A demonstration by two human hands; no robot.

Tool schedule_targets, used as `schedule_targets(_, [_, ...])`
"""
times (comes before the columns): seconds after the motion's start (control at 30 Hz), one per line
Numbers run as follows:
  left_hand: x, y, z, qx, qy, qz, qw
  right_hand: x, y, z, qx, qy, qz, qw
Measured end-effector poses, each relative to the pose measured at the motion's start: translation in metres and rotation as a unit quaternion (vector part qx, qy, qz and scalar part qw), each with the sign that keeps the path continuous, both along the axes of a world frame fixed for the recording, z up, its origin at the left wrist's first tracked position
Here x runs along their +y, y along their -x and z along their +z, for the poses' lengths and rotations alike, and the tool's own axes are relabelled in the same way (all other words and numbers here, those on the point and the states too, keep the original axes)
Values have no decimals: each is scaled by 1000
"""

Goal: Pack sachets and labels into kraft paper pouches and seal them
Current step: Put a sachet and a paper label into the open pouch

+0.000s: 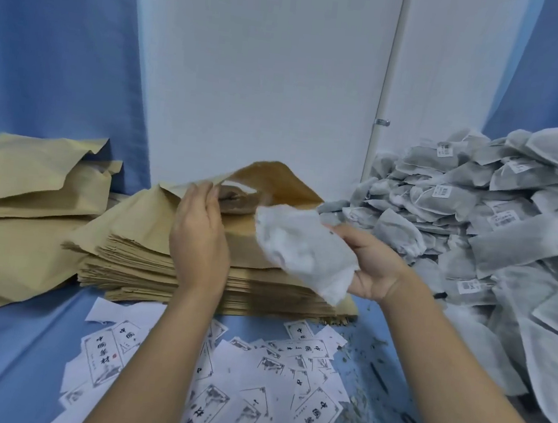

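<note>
Both our hands are working apart: our left hand [199,237] is pinching open the tan top pouch [274,179] on the stack [148,266], and our right hand [376,270] is gripping a crumpled white sachet [304,248] just beside its mouth. Blur is keeping us from telling what is lying inside.

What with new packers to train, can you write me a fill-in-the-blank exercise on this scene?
1. The left hand holds open the ____ pouch of the stack.
2. The right hand grips a sachet that is ____ the pouch.
3. The labels lie scattered on a ____ cloth.
Missing words: top; outside; blue.
</note>
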State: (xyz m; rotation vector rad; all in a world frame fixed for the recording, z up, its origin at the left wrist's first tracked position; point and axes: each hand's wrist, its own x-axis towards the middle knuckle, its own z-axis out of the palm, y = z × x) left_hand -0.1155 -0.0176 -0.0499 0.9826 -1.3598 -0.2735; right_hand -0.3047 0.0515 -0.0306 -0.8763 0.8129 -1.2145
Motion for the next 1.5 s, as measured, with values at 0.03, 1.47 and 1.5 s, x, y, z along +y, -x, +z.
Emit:
schedule_targets(0.03, [2,0,-4,-17,-3,-7,1000,-1,-3,5,-18,1,-9,1000])
schedule_targets(1.47, [54,40,-32,-73,89,3,993,-40,-53,-5,583,43,-296,756])
schedule_targets(1.5, [54,42,-32,-67,76,-3,995,-39,-52,-6,585,44,-291,756])
